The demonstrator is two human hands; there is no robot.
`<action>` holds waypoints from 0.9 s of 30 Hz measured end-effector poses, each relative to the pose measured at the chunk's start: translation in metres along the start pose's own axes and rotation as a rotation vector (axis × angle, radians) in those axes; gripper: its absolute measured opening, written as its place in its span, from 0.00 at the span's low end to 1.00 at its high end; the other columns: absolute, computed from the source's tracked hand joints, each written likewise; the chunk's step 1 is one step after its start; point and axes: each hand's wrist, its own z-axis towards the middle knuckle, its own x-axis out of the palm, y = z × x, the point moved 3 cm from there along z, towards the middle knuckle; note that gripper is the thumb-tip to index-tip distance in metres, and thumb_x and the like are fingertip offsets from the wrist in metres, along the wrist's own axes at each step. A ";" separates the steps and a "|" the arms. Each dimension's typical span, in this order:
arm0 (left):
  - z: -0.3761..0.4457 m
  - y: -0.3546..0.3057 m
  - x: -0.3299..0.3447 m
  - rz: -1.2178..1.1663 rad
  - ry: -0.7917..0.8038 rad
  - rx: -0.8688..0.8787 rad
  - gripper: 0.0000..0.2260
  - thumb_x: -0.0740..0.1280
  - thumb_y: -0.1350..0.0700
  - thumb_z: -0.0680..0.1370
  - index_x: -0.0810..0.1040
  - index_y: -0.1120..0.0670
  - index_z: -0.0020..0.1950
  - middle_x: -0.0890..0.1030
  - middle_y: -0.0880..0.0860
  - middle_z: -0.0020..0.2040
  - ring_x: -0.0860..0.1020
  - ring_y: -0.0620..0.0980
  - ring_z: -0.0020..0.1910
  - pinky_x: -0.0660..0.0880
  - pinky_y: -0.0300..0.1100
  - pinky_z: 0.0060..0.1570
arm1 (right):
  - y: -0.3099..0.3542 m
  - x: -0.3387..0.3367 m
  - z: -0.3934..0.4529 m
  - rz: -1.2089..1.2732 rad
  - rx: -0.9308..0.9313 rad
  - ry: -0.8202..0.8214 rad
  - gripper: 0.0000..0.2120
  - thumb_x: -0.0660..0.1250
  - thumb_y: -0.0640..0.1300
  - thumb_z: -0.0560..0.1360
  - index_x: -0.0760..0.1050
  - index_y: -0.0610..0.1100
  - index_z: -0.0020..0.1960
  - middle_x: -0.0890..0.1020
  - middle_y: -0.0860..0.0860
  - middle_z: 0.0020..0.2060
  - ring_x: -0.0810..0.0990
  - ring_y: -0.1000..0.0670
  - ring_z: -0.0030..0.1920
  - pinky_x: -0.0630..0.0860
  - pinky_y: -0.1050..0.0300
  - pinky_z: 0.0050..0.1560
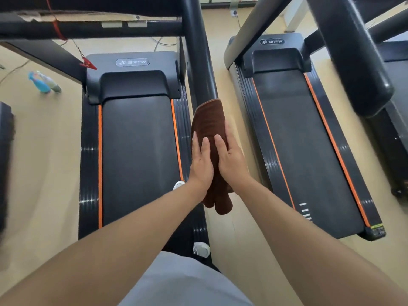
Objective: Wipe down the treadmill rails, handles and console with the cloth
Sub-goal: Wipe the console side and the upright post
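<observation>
Head view looks down on a treadmill (134, 138) with orange-edged belt, a second treadmill (304, 138) beside it to the right, and tan floor between them. The nearer machine's right handrail (198, 62) runs as a thick dark bar away from the person, its long axis pointing straight ahead and slightly up the picture.

A brown cloth (208, 124) is draped over the near end of that rail, one end hanging loose below the wrists. Both hands lie on it side by side: the left hand (202, 162) on the left flank, the right hand (231, 160) on the right flank, fingers straight and pressing flat, not curled round the bar. Neither hand is clearly nearer; the right reaches a touch further along the rail.

The uncovered rail stretches directly beyond the fingertips, so the next stroke likely slides forward along that axis.

Two spray bottles (45, 81) stand on the floor, far left. A red clip (88, 65) hangs on a cord from the console crossbar (92, 29).
</observation>
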 end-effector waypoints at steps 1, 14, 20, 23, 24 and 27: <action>0.006 -0.005 -0.001 -0.018 0.007 -0.016 0.26 0.48 0.33 0.83 0.48 0.33 0.81 0.60 0.43 0.81 0.61 0.51 0.79 0.60 0.54 0.77 | 0.005 0.000 0.009 -0.021 -0.015 0.009 0.27 0.54 0.55 0.87 0.52 0.57 0.83 0.64 0.55 0.80 0.64 0.54 0.78 0.63 0.51 0.78; 0.128 -0.079 -0.009 -0.101 -0.025 -0.083 0.35 0.49 0.22 0.73 0.59 0.32 0.79 0.67 0.40 0.78 0.65 0.45 0.77 0.61 0.53 0.77 | 0.072 0.018 0.156 -0.230 -0.164 0.010 0.27 0.53 0.52 0.87 0.49 0.55 0.84 0.49 0.58 0.83 0.52 0.58 0.80 0.53 0.65 0.71; 0.202 -0.122 -0.015 -0.147 -0.048 -0.150 0.39 0.51 0.20 0.69 0.70 0.37 0.75 0.77 0.46 0.71 0.74 0.49 0.70 0.69 0.54 0.72 | 0.108 0.028 0.241 -0.352 -0.260 0.006 0.27 0.54 0.53 0.87 0.51 0.56 0.84 0.47 0.59 0.83 0.53 0.55 0.81 0.57 0.54 0.77; 0.227 -0.146 -0.015 -0.167 -0.085 -0.162 0.35 0.52 0.23 0.73 0.74 0.39 0.73 0.80 0.48 0.66 0.77 0.51 0.66 0.72 0.53 0.69 | 0.123 0.030 0.273 -0.365 -0.263 0.011 0.27 0.55 0.53 0.86 0.52 0.56 0.84 0.48 0.59 0.83 0.54 0.55 0.81 0.59 0.52 0.77; 0.235 -0.150 -0.016 -0.181 -0.101 -0.165 0.34 0.53 0.24 0.73 0.75 0.39 0.71 0.81 0.48 0.65 0.78 0.51 0.64 0.73 0.53 0.68 | 0.126 0.030 0.279 -0.361 -0.257 0.006 0.27 0.56 0.53 0.86 0.53 0.56 0.83 0.49 0.60 0.83 0.55 0.55 0.81 0.60 0.52 0.76; 0.257 -0.157 -0.021 -0.266 -0.073 -0.190 0.32 0.60 0.24 0.72 0.79 0.41 0.68 0.84 0.49 0.61 0.82 0.51 0.61 0.76 0.53 0.66 | 0.130 0.026 0.283 -0.278 -0.233 -0.055 0.28 0.60 0.54 0.84 0.57 0.56 0.82 0.56 0.60 0.82 0.60 0.57 0.79 0.61 0.55 0.74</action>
